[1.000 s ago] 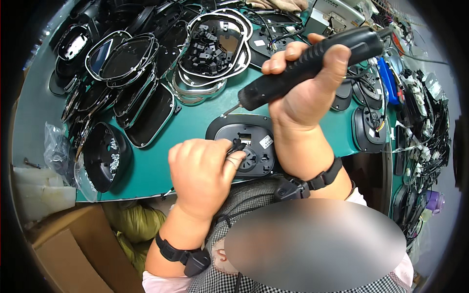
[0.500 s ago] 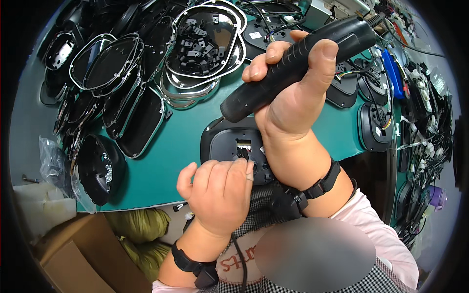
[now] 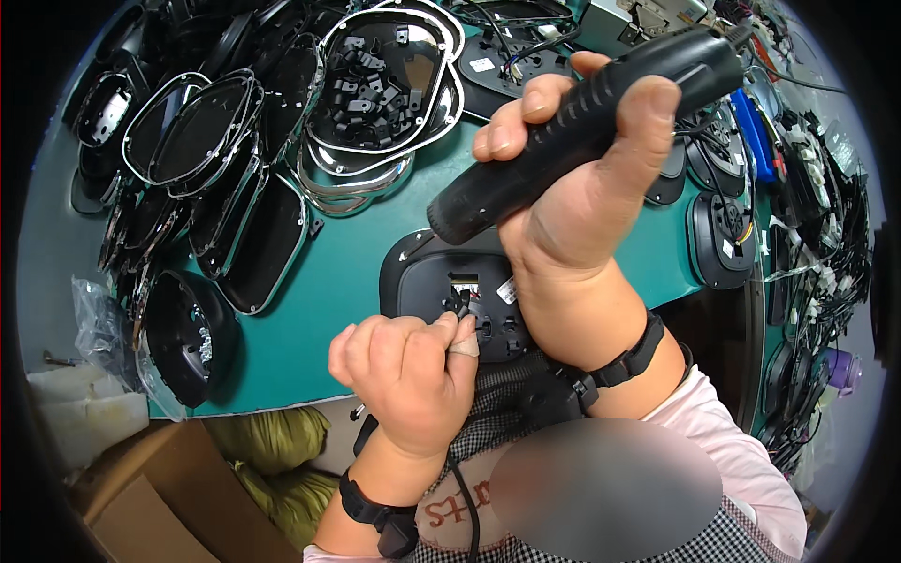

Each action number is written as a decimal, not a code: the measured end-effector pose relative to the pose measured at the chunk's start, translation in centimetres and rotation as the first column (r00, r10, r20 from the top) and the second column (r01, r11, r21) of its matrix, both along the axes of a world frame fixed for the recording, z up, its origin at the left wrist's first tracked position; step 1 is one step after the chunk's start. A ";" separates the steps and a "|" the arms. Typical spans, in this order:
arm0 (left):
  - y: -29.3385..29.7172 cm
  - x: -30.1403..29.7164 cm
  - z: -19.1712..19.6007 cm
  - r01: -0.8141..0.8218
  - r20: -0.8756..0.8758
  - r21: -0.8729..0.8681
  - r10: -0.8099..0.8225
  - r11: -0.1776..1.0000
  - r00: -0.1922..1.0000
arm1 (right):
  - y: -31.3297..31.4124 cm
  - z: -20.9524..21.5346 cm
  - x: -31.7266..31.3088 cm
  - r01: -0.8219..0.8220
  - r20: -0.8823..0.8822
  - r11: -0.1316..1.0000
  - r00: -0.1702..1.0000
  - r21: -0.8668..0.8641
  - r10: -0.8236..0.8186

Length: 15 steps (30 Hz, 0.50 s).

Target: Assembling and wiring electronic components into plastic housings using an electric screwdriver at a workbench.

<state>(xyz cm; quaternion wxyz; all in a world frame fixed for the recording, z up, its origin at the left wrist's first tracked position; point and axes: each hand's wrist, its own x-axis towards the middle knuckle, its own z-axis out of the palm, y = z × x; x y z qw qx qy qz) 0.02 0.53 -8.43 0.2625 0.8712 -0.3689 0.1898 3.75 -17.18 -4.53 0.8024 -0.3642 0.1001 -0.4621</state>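
My right hand (image 3: 572, 216) is wrapped round a black electric screwdriver (image 3: 591, 117), held tilted above the bench. Its nose points down and left, over the far edge of a rounded black plastic housing (image 3: 413, 281). This housing lies at the bench's near edge, with a rectangular opening and a white label on it. My left hand (image 3: 404, 375) is closed, thumb and forefinger pinching a small black piece (image 3: 460, 302) just below that opening. What kind of part it is, I cannot tell. A tan wrap covers part of one left finger.
Stacked chrome-rimmed black frames (image 3: 253, 235) fill the left, one holding many small black clips (image 3: 371, 103). A black bowl-shaped shell (image 3: 169, 357) with screws stands front left. Wired black housings (image 3: 721, 239) and a cable heap (image 3: 826, 253) lie right. A cardboard box (image 3: 160, 488) sits below.
My right hand and the screwdriver have shifted slightly right. The left hand has moved a little left and down, its fingertips now pinching the small black piece more visibly.
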 end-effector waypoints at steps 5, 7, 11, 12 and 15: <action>0.1 0.1 -0.3 -0.017 -0.044 -0.040 0.015 0.999 0.999 | -2.3 0.1 -1.8 -0.168 0.226 0.976 0.954 -0.140 0.197; -0.1 0.1 -0.3 -0.014 -0.066 -0.049 0.011 0.999 0.998 | -3.8 -0.6 -2.2 -0.277 0.331 0.890 0.854 -0.363 0.401; 0.0 0.2 -0.2 0.009 -0.066 -0.069 -0.013 0.998 0.998 | -2.8 1.1 -4.1 -0.451 0.204 0.803 0.808 -0.389 0.552; 0.0 0.2 -0.1 0.023 -0.058 -0.087 -0.028 0.996 0.998 | -2.0 0.9 -3.8 -0.411 0.279 0.824 0.800 -0.389 0.531; -0.1 0.2 -0.1 0.018 -0.060 -0.088 -0.024 0.996 0.998 | -1.9 1.0 -3.8 -0.435 0.256 0.780 0.774 -0.449 0.579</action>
